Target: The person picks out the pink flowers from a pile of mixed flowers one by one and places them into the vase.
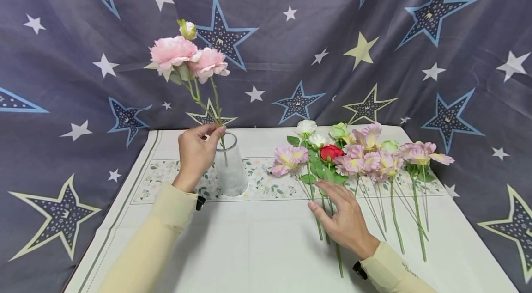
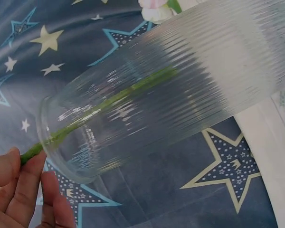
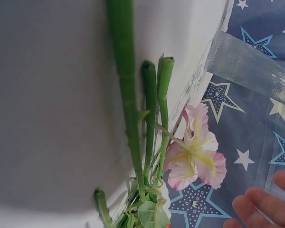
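My left hand (image 1: 197,154) pinches the green stem of a pink peony spray (image 1: 172,52), which has two full blooms and a bud. The stem's lower end (image 2: 109,102) hangs inside the upper part of a clear ribbed glass vase (image 1: 232,175), above its base. Fingertips of that hand are beside the vase rim. Over the lying flower stems hovers my right hand (image 1: 345,221), fingers loosely extended, holding nothing. Closest to it are a red flower (image 1: 331,152) and green stems (image 3: 126,90); whether it touches any stem is unclear.
Lilac flowers with yellow centres (image 1: 288,160), white flowers (image 1: 306,127) and pale green ones (image 1: 338,131) lie along the table's right side, stems toward the front. Beneath is a white tablecloth (image 1: 266,247) with a floral band. A star-patterned curtain (image 1: 266,76) surrounds the table.
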### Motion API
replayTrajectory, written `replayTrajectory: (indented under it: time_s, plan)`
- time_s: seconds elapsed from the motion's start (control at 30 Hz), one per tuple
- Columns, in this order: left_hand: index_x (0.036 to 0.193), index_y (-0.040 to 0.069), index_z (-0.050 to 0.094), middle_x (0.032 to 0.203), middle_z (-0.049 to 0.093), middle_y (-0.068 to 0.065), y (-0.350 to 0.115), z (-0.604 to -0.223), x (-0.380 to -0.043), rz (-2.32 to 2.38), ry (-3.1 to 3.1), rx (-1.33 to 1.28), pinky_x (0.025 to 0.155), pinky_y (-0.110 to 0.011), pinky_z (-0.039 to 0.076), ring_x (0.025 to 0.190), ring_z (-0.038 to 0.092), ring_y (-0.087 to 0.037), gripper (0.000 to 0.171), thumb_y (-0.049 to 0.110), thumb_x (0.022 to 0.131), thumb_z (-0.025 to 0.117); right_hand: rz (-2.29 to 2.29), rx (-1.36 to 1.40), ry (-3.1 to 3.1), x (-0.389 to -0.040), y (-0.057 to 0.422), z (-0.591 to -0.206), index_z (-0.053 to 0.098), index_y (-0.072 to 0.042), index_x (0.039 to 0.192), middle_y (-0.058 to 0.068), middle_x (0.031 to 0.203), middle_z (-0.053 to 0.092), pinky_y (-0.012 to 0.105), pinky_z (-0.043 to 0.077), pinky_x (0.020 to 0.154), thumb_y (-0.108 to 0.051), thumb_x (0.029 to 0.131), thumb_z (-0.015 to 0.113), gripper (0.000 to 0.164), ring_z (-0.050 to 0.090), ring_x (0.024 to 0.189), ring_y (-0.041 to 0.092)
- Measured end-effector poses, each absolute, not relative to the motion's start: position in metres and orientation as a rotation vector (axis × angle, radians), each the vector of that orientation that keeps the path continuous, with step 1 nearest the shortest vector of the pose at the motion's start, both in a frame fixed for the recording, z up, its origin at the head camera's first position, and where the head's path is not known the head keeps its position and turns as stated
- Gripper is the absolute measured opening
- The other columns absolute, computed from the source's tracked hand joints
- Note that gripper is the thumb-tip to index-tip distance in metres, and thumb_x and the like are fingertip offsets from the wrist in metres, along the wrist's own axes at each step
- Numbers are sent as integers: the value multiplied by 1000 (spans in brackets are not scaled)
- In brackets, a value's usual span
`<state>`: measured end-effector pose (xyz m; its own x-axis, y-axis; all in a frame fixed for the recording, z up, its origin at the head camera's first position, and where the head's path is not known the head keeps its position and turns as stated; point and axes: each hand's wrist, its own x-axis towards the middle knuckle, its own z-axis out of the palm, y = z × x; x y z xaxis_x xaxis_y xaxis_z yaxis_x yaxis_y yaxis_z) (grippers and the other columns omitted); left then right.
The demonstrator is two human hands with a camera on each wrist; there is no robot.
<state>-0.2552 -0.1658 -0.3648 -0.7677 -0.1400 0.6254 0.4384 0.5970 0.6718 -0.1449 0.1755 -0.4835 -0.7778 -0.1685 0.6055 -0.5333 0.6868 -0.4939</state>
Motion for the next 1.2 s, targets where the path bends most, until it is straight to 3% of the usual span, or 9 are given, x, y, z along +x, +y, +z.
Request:
replayTrajectory:
  time_s: [0.17, 0.37, 0.47, 0.63, 0.77, 1.2]
  plan:
    - [92, 2, 82, 89, 77, -14, -166, -371, -256, -1114, -2177, -232, 76, -43, 49, 86, 67, -33, 18, 21, 90, 81, 922, 539, -2371, -145, 175, -483, 66, -11, 135, 11, 135, 66, 64, 45, 101, -28, 91, 76, 48, 60, 125, 35]
    - [92, 3, 82, 100, 77, -13, -165, -375, -255, -1078, -2195, -240, 91, -49, 48, 101, 65, -36, 17, 20, 88, 82, 916, 541, -2361, -145, 175, -484, 66, -10, 135, 11, 134, 66, 63, 46, 100, -27, 91, 76, 48, 60, 124, 35]
    - [101, 3, 81, 112, 75, -15, -166, -376, -253, -1024, -2261, -225, 94, -53, 47, 108, 63, -39, 21, 21, 89, 80, 913, 541, -2360, -145, 175, -484, 66, -10, 135, 12, 135, 66, 64, 46, 101, -27, 91, 76, 48, 60, 125, 35]
    - [123, -2, 72, 131, 66, -22, -166, -378, -246, -834, -2456, -141, 93, -60, 48, 114, 60, -47, 52, 38, 91, 76, 914, 541, -2364, -146, 175, -485, 66, -10, 135, 12, 135, 66, 64, 45, 101, -27, 91, 76, 49, 60, 125, 36]
    - [127, -5, 69, 130, 67, -23, -167, -380, -240, -718, -2519, -109, 92, -61, 50, 115, 62, -49, 67, 50, 89, 74, 911, 541, -2366, -146, 175, -485, 66, -9, 135, 13, 135, 66, 64, 45, 102, -27, 91, 76, 49, 60, 125, 37]
    - [125, 2, 70, 129, 68, -18, -165, -391, -225, -770, -2355, -53, 85, -60, 51, 117, 61, -41, 63, 51, 87, 76, 894, 555, -2363, -149, 178, -487, 66, -7, 134, 15, 133, 66, 65, 45, 101, -27, 90, 76, 49, 60, 124, 38]
